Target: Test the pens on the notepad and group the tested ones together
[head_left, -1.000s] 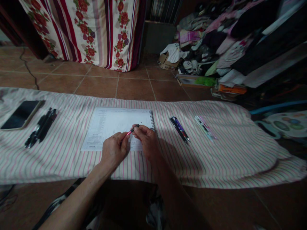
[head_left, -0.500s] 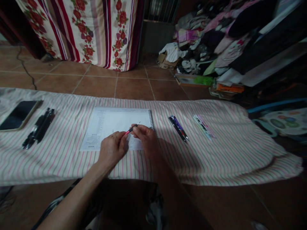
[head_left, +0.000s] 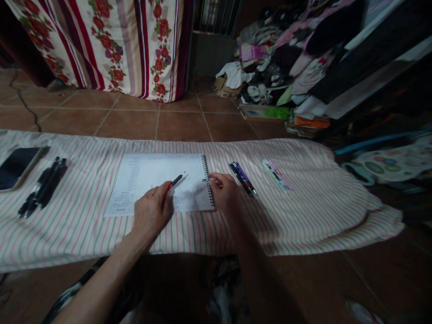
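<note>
A spiral notebook [head_left: 148,180] lies open on a striped cloth [head_left: 297,202]. My left hand [head_left: 151,211] is closed on a red and black pen [head_left: 176,181], its tip pointing up over the page. My right hand [head_left: 225,192] rests at the notebook's spiral edge, fingers pinched on a small light piece that I cannot name. The two hands are apart.
Dark purple pens [head_left: 242,178] and light pens [head_left: 276,174] lie right of the notebook. Black pens [head_left: 43,186] and a phone [head_left: 15,166] lie at the left. A floral sheet [head_left: 111,45] hangs beyond the tiled floor; heaped clothes [head_left: 286,58] fill the far right.
The hands were together on the pen; now my right hand has pulled away to the right with a small piece, while my left keeps the pen. The view shifted slightly.
</note>
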Demonstrator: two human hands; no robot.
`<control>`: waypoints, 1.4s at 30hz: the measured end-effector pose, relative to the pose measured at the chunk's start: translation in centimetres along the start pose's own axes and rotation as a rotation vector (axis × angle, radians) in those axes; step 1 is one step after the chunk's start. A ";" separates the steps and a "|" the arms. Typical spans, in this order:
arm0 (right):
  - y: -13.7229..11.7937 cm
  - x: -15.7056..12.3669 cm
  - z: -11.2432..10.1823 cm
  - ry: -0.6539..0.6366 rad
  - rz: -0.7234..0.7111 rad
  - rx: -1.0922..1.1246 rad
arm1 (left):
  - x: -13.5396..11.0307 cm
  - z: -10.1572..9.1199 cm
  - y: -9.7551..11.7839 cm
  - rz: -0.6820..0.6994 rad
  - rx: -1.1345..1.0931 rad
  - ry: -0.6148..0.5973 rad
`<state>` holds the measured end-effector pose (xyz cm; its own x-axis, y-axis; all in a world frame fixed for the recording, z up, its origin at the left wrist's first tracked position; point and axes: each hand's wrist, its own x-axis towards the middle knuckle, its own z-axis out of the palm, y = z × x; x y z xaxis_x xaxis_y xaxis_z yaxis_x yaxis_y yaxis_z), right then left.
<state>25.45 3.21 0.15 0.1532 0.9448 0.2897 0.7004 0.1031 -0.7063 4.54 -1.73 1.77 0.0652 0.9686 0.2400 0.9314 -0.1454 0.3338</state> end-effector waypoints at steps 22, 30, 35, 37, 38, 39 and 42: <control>-1.8 -0.2 1.3 -0.036 -0.061 0.008 | -0.2 0.1 -0.4 0.107 0.058 0.079; -2.7 0.0 2.2 -0.105 0.173 0.542 | -0.3 0.0 -0.7 0.103 0.026 0.098; -4.0 -0.2 1.9 -0.116 0.274 0.692 | -0.3 0.1 -0.8 0.106 0.019 0.114; -4.4 -0.2 1.7 -0.130 0.311 0.739 | -0.3 0.1 -0.8 0.101 0.018 0.115; -4.6 -0.3 1.6 -0.139 0.333 0.772 | -0.3 0.1 -0.8 0.100 0.019 0.116; -4.7 -0.3 1.6 -0.149 0.355 0.810 | -0.3 0.1 -0.7 0.101 0.017 0.117; -4.7 -0.4 1.6 -0.162 0.444 0.924 | -0.4 0.2 -0.7 0.115 0.004 0.130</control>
<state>21.00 2.89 2.32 0.1230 0.9794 -0.1602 -0.2148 -0.1313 -0.9678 3.94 -1.97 1.28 0.1248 0.9115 0.3919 0.9220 -0.2525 0.2935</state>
